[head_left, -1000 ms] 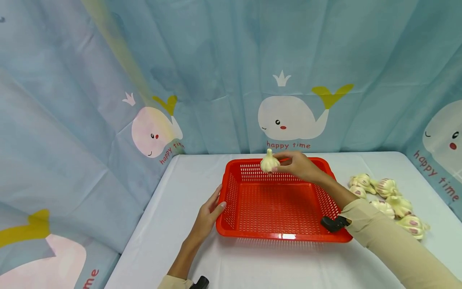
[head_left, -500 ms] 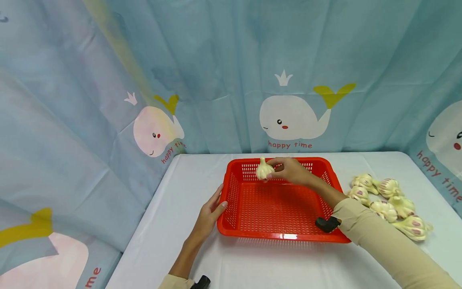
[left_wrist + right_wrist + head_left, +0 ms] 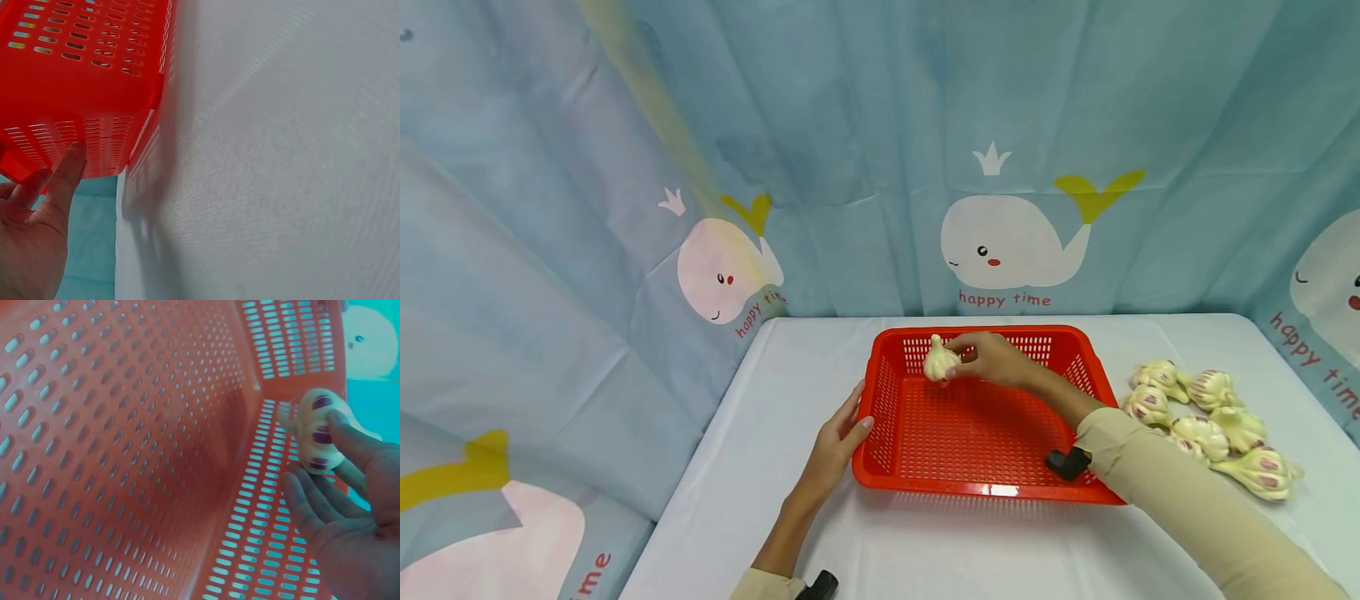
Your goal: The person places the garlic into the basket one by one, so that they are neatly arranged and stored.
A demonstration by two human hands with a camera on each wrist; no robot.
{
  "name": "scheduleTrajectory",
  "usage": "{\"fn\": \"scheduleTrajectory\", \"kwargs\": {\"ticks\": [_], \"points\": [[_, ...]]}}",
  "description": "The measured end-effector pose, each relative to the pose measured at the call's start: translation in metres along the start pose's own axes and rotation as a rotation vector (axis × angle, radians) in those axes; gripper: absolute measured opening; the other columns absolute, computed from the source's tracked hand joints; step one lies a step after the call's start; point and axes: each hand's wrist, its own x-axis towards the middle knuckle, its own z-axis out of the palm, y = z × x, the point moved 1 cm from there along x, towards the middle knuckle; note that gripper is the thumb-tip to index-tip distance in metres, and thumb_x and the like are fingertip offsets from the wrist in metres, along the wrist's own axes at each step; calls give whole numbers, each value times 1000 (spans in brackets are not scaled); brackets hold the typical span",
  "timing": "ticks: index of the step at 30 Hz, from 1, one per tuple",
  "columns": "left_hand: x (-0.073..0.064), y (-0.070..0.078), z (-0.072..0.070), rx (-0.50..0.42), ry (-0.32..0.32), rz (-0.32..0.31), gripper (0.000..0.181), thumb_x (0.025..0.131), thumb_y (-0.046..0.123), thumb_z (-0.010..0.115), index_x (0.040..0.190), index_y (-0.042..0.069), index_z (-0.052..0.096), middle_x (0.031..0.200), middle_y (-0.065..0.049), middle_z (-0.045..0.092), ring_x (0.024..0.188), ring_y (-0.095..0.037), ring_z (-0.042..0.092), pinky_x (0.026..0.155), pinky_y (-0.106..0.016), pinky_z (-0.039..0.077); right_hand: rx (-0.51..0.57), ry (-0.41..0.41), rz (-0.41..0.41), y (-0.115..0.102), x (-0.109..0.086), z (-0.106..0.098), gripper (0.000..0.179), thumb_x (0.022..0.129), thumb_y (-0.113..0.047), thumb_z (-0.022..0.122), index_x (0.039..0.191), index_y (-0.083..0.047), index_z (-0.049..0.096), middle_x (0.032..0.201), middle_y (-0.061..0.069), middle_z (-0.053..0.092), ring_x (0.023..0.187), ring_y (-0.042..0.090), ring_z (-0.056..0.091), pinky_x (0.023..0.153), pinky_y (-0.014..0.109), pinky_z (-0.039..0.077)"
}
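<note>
A red plastic basket [image 3: 985, 492] with slotted walls stands on the white tabletop. Its left side is held by my left hand [image 3: 833, 442], thumb at the rim; in the left wrist view the fingers [image 3: 65, 172] touch the outer wall. My right hand [image 3: 996, 360] reaches over the basket and pinches a garlic bulb [image 3: 940, 360] between thumb and fingers. The bulb's stem points up, near the back-left corner inside the basket. In the right wrist view, purple marks show on the garlic bulb [image 3: 319, 428], close to the slotted wall.
Several more garlic bulbs [image 3: 1198, 437] lie in a group on the white table [image 3: 805, 358], right of the basket; my right sleeve [image 3: 1180, 492] partly covers them. A blue whale-print curtain [image 3: 865, 167] hangs behind and along the left side.
My right hand has moved left and down with the garlic bulb, from over the back rim to lower inside the basket. The left hand has stayed at the basket's side.
</note>
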Motion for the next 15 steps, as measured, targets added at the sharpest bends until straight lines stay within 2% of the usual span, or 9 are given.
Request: {"fn": "scheduleTrajectory", "kwargs": {"ticks": [10,15], "points": [[-1,1,1,-3,12,-14,65,111,28,56,170,28,28,169,-8,40,142,-37,55,101,-35,58,1,-51,-8,3,11,13,49,95,-22,82,139,-4,69,133,11,72,111,29,64,96,42,56],[0,0,1,5,8,-4,65,111,27,56,170,27,27,169,-9,39,140,-39,56,100,-35,59,-2,-68,-40,4,15,19,42,94,-19,83,132,-4,73,123,9,74,107,27,63,91,37,53]]}}
